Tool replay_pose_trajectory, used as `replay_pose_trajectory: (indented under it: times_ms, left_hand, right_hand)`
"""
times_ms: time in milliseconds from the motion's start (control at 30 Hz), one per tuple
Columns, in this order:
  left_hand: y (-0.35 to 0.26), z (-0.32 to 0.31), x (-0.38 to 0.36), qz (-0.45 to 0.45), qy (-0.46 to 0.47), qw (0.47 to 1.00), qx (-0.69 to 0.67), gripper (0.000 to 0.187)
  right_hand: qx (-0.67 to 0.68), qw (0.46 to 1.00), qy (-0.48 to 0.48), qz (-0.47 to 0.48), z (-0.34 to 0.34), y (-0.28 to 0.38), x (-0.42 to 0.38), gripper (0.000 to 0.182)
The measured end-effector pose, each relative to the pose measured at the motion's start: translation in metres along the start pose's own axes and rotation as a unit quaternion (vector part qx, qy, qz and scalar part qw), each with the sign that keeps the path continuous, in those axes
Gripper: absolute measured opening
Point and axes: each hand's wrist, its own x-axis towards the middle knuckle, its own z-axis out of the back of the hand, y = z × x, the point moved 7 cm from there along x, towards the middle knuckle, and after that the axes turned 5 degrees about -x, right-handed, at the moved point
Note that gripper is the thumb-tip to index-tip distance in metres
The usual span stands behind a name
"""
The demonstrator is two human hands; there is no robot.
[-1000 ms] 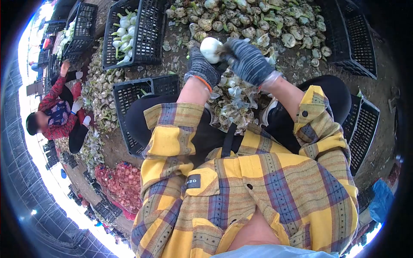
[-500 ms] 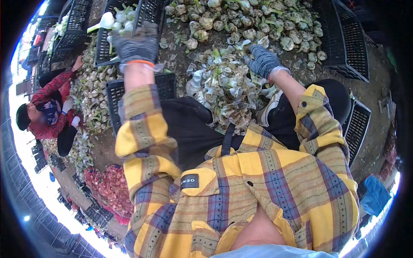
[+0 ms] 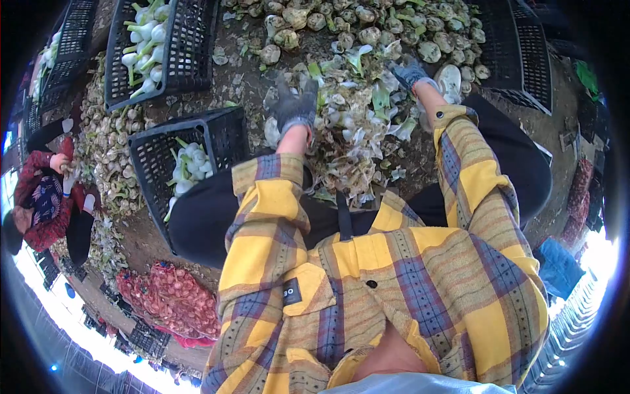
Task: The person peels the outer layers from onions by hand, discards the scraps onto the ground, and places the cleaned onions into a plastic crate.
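My left hand [image 3: 295, 105], in a dark grey glove, has its fingers spread at the left edge of a heap of papery peels [image 3: 357, 131]. Nothing shows in it. On the far right side of that heap is my right hand [image 3: 410, 73], also gloved, fingers stretched out and apart, touching or just above the peels. Unpeeled garlic bulbs [image 3: 367, 34] with green stem stubs lie in a pile beyond both hands. Cleaned white garlic bulbs [image 3: 152, 49] fill part of a black crate [image 3: 187, 49] at the upper left.
A second black crate [image 3: 226, 138] holding white bulbs stands by my left knee. Stacked black crates [image 3: 515, 52] are at the upper right. A person in a red patterned top [image 3: 42, 197] sits at the left beside more bulbs [image 3: 115, 144]. A red net sack [image 3: 170, 299] lies lower left.
My left hand has come back from the upper-left crate to the peel heap. A white bulb seen in the air over that crate is no longer there. The view has shifted.
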Motion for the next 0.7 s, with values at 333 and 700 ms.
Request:
replay_pose_trajectory:
  times_ms: [333,700]
  left_hand:
    - [0.066,-0.085,-0.036,0.14,0.093,0.979,0.116,0.091]
    - [0.081,-0.234,-0.159,-0.222,0.5,0.828,0.121,0.046]
  right_hand:
    - [0.009,0.998,0.038,0.044,0.017,0.185,-0.076,0.097]
    - [-0.187,0.914,0.204,0.297,-0.024,0.157,-0.193,0.069]
